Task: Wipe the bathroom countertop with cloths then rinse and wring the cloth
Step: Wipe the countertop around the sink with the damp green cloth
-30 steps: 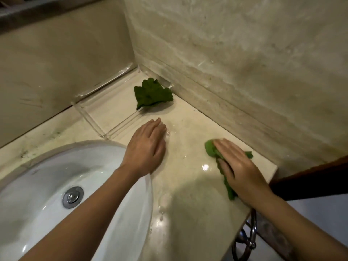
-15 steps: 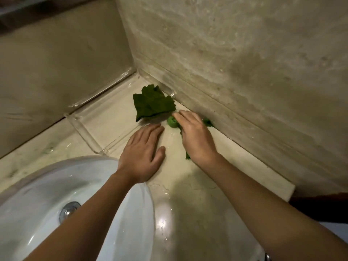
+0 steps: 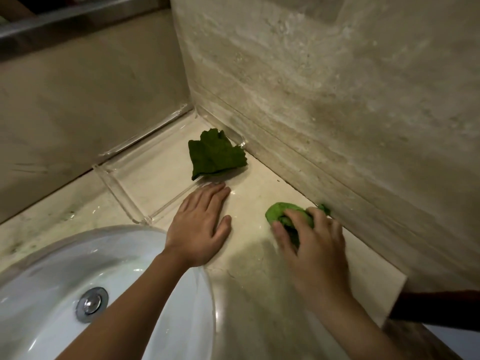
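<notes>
My right hand (image 3: 317, 250) grips a bunched light green cloth (image 3: 280, 213) on the wet beige countertop (image 3: 259, 287), close to the right wall's base; thumb and fingers curl round the wad. Flat on the countertop by the basin's rim lies my left hand (image 3: 200, 229), fingers straight, holding nothing. A second, darker green cloth (image 3: 215, 155) lies crumpled in the back corner, partly over a clear tray's edge, a little beyond my left fingertips.
A white round basin (image 3: 52, 268) with a chrome drain (image 3: 91, 304) fills the lower left. A clear acrylic tray (image 3: 145, 172) sits against the back wall. Stone walls (image 3: 311, 100) close the corner. The countertop ends at right (image 3: 400, 281).
My right hand slid the light green cloth from the counter's right end up to the dark cloth in the corner, then back toward the right along the wall. My left hand stayed flat.
</notes>
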